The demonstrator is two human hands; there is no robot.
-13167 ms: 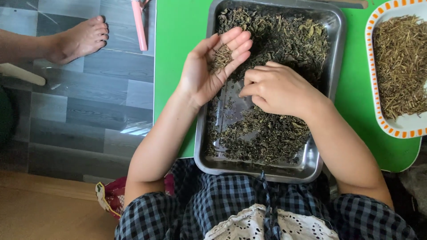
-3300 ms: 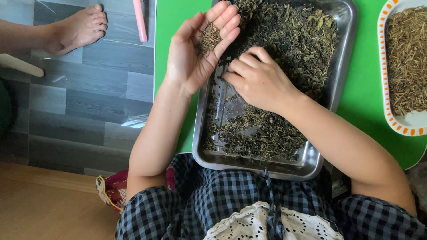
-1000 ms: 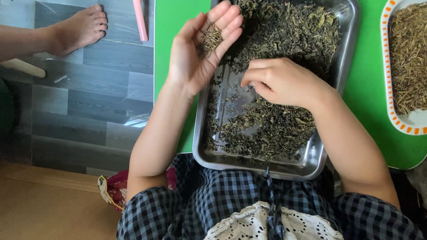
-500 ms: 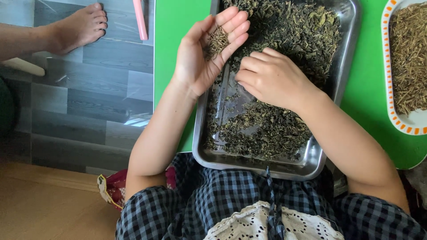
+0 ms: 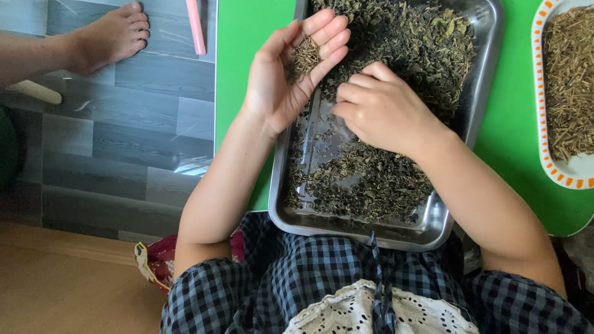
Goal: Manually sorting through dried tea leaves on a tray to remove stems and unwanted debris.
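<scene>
A steel tray (image 5: 459,210) on the green table (image 5: 513,142) holds dark dried leaves (image 5: 371,182), heaped at the far end and the near end. My left hand (image 5: 281,80) is raised palm-up over the tray's left rim, cupping a small pile of dried stems (image 5: 304,57). My right hand (image 5: 383,108) hovers over the tray's middle with its fingers curled and pinched together just beside the left palm; what is between the fingertips is hidden.
A white plate with an orange rim (image 5: 557,176) at the right holds pale sorted stems (image 5: 566,74). Another person's bare foot (image 5: 105,40) rests on the grey floor at far left. A pink stick (image 5: 197,25) lies by the table edge. A red bag (image 5: 154,263) sits beside my lap.
My right hand has moved from the tray's middle back toward the left palm. The left hand has stayed raised with the stems in it.
</scene>
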